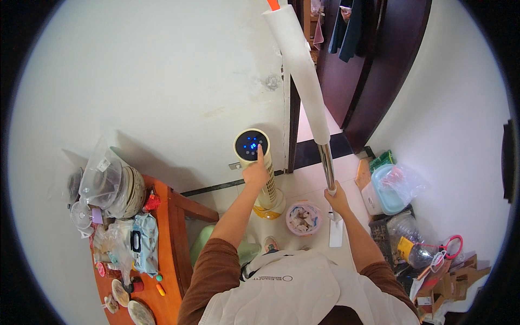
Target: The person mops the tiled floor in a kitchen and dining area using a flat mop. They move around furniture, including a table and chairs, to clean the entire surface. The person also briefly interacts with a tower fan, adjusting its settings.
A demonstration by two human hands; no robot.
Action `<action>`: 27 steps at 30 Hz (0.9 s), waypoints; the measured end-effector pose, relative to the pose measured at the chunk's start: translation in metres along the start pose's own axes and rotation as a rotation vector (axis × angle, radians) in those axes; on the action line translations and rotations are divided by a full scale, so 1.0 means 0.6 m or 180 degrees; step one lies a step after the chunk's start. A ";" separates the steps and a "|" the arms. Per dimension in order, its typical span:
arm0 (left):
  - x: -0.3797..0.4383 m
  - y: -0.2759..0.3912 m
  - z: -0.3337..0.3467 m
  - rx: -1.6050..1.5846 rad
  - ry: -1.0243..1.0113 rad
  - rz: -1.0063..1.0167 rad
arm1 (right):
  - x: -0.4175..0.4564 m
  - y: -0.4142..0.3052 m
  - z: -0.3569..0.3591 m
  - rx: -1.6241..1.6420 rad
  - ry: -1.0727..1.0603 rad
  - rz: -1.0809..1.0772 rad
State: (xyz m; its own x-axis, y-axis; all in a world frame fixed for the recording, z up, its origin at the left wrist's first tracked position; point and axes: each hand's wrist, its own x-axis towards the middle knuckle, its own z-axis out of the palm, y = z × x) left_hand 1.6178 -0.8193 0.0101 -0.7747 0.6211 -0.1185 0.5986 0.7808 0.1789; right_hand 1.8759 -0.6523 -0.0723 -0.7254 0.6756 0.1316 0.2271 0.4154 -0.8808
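My left hand (256, 172) has its index finger stretched out, its tip on the round black control panel (248, 142) on top of a cream tower fan (270, 191). Blue digits and small blue lights glow on the panel. My right hand (337, 199) is closed around the lower end of a metal pole (326, 162). A long white sleeve or roll (304, 77) covers the pole's upper part, and an orange tip (274, 4) sticks out at its top. Below my right hand is a white flat piece (335, 233); whether it joins the pole, I cannot tell.
A pink wastebasket (289, 221) with crumpled paper stands between my arms. To the left is an orange wooden table (164, 239) with wet wipes (145, 243) and bagged items. Plastic tubs (384, 191), bottles and cardboard (455, 284) lie at the right. A dark door (390, 61) stands ajar ahead.
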 end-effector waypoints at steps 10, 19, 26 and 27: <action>0.018 0.011 0.016 0.0019 -0.0021 -0.0014 | 0.002 -0.005 0.003 0.0064 0.0034 -0.0150; 0.034 -0.018 -0.007 -0.0748 0.0816 0.0108 | 0.015 -0.005 0.009 0.0088 0.0046 0.0025; 0.115 -0.150 -0.006 -0.3358 0.0774 -0.1261 | 0.016 0.007 0.009 -0.0077 0.0186 -0.0017; 0.124 -0.151 -0.005 -0.3606 0.0374 -0.1182 | 0.014 0.002 0.007 -0.0004 0.0192 -0.0013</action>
State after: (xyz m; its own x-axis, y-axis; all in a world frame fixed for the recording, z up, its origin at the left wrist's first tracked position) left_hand 1.5052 -0.8443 -0.0120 -0.9114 0.3143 -0.2657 -0.1397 0.3710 0.9181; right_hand 1.8671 -0.6486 -0.0744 -0.6859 0.7094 0.1624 0.2251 0.4190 -0.8796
